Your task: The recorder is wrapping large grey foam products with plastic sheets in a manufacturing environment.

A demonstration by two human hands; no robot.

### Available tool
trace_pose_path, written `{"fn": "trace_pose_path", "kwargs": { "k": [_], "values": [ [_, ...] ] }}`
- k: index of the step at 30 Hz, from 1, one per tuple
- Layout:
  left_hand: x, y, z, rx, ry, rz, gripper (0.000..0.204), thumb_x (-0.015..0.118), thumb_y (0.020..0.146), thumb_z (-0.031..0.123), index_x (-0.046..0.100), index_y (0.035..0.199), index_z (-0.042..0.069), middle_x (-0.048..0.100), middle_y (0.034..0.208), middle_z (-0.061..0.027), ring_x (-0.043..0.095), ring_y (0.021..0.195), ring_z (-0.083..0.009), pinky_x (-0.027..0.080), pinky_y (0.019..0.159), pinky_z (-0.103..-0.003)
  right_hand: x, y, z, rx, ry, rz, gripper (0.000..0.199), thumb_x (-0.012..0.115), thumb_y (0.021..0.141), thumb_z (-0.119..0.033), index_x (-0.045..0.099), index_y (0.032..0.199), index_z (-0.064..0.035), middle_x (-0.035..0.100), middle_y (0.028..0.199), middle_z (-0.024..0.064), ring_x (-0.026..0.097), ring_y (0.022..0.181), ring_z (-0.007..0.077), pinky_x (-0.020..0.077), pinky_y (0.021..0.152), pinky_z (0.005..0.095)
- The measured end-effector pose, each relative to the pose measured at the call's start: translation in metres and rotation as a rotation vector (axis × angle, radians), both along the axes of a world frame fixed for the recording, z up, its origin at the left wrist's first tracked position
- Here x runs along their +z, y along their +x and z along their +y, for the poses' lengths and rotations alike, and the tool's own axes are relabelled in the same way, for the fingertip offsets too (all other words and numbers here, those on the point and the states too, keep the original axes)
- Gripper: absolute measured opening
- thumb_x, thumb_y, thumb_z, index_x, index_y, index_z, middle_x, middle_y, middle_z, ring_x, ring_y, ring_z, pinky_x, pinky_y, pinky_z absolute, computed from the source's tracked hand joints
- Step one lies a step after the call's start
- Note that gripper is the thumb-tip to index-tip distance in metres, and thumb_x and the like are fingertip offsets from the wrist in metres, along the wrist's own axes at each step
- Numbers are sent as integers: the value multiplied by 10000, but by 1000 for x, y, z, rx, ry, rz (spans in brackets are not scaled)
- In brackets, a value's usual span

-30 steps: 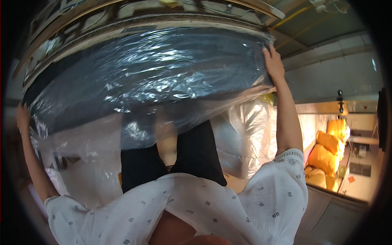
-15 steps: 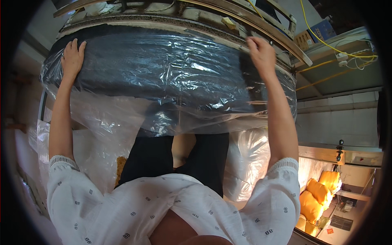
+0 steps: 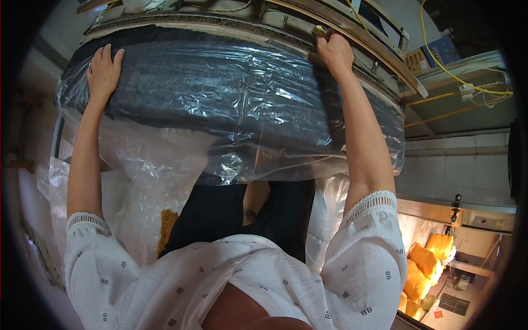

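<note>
A dark sheet of cloth-like material (image 3: 181,82) lies in front of me under shiny clear plastic film (image 3: 236,165), which hangs over the near edge toward my legs. My left hand (image 3: 103,74) rests on its left end, palm down with the fingers stretched. At the far right edge, my right hand (image 3: 336,54) is closed, its fingertips around a small yellowish piece (image 3: 318,30) on the ledge. Only part of that piece shows, so its kind cannot be told.
A long dark rail (image 3: 220,31) runs along the far edge, with wooden slats (image 3: 357,55) behind it. A yellow cable (image 3: 426,41), cartons (image 3: 440,52) and a plug block (image 3: 466,91) are at the right. Orange bundles (image 3: 426,264) lie at the lower right.
My right hand has moved left and farther away to the yellowish piece, which lay untouched on the ledge before. My left hand stays flat in about the same place.
</note>
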State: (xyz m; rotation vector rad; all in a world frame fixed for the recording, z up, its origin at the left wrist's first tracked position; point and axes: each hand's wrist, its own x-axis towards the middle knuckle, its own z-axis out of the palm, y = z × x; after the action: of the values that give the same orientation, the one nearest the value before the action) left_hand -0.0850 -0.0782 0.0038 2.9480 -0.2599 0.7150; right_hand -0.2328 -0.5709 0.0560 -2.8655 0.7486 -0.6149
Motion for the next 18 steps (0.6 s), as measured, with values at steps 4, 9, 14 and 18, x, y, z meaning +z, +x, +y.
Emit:
{"fn": "trace_pose_path", "kwargs": {
  "k": [4,9,14,18],
  "values": [
    [0,4,-8,-32,25,-36,590,385,888,507,415,1299,85,398,1341,-158,351,1257,-310,271,1009,-491,5,-27,19,108,-47,-143,270,494,799,-263,534,934,-32,631,804,211,613,777,384,472,694,472],
    [-5,15,14,-67,44,-42,554,403,901,461,457,1267,49,444,1298,-180,420,1202,-323,337,991,-394,-5,-45,8,277,-235,-295,201,547,768,-200,476,924,-94,616,721,122,610,666,321,456,587,439],
    [-5,29,23,-118,32,11,552,383,918,428,425,1285,18,419,1309,-185,386,1221,-323,295,1011,-378,-9,-106,-68,114,-298,-254,167,551,746,-166,478,883,-102,594,719,99,605,678,308,448,580,433],
    [-11,37,33,-154,-26,26,545,385,921,411,418,1287,9,409,1309,-192,381,1220,-326,278,1018,-374,-10,-169,-149,-180,-327,-194,149,505,813,-204,481,922,-105,626,792,131,608,722,341,461,598,460]
  ]
}}
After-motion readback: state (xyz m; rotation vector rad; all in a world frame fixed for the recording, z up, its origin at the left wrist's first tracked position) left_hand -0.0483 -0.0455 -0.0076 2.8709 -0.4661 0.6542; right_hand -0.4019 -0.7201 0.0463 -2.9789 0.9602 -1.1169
